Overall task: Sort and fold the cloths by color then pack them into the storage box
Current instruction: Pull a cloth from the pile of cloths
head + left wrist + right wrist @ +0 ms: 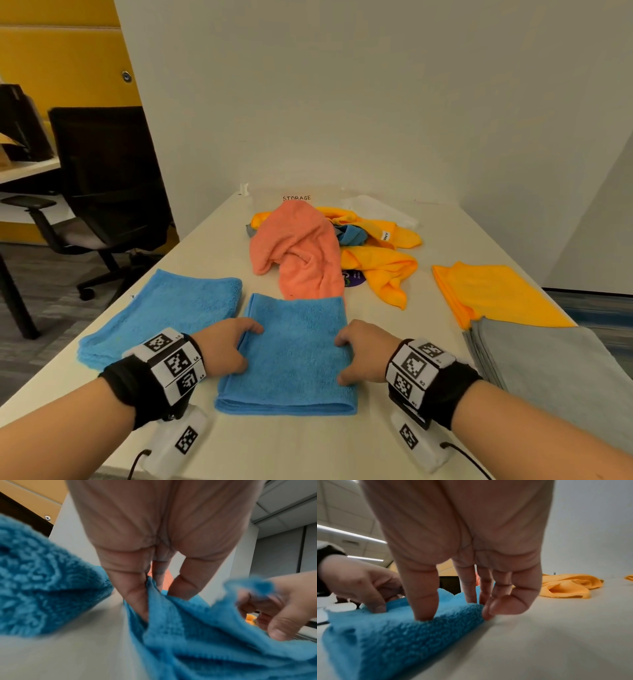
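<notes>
Nearest me on the white table [308,445] lies the half-folded blue terry cloth [294,356], and I hold it by both side edges. My left hand [224,346] pinches its left edge, fingers [135,599] curled into the layers; my right hand [363,351] grips the right edge, thumb pressed on top and fingers [488,612] tucked at the hem.

To fold well, I judge I should keep both grips level, lift the two sides together and match hem to hem before pressing flat. The pile is thick and springy, so a firm smoothing stroke will likely be needed, or the layers may slide askew.

Just to the left lies the already folded blue cloth [164,311], where this one should stack. To the right rest the folded grey cloths [555,363] and, beyond them, the folded yellow cloth [496,294]. Farther back sits the unsorted heap: a salmon-pink towel [298,246] over crumpled yellow cloths [383,270]. Behind it stands the clear storage box labelled STORAGE [296,197], against the wall.
</notes>
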Motion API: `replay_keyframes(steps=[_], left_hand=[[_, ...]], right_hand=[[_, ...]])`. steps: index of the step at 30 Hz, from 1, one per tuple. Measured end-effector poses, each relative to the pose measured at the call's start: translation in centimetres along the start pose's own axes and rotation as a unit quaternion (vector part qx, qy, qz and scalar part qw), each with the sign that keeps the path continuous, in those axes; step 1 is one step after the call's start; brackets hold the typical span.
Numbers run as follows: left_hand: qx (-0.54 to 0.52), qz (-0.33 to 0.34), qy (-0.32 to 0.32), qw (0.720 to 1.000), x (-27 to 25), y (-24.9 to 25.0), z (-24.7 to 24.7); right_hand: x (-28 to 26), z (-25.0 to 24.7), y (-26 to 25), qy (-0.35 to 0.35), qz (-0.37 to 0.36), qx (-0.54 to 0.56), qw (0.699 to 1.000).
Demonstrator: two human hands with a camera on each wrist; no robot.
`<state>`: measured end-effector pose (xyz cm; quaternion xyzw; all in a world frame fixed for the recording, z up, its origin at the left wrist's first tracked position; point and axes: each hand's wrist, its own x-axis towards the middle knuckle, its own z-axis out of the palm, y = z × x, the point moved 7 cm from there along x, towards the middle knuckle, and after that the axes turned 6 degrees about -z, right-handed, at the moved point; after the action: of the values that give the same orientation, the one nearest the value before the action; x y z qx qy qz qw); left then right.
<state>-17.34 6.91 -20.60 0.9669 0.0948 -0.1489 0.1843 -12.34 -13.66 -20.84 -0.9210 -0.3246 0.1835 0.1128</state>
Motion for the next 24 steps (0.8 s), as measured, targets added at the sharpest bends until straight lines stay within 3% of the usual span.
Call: replay_keyframes(steps=[5,8,13,18,24], left_hand=[[0.013,-0.005,-0.001,1.000,0.2,0.0,0.4],[0.020,-0.004,0.006,1.000,0.2,0.1,0.7],[0.035,0.006,0.015,0.999,0.3,0.3,0.9],[0.016,0.008,0.013,1.000,0.3,0.2,1.1],[0.019,0.007,0.012,1.000,0.4,0.0,1.4]], right_hand=[[0.5,1.3,-0.1,-0.015,-0.008,-0.038,0.999],[1.0,0.1,0.3,-0.012,-0.002,-0.005,1.000],[4.0,-4.6,1.5,0.135,0.012,0.114,0.984],[6.8,-3.9,1.9,0.075,0.044,0.182,0.979],[7.2,-4.1,2.9,0.028,0.068,0.128,0.989]])
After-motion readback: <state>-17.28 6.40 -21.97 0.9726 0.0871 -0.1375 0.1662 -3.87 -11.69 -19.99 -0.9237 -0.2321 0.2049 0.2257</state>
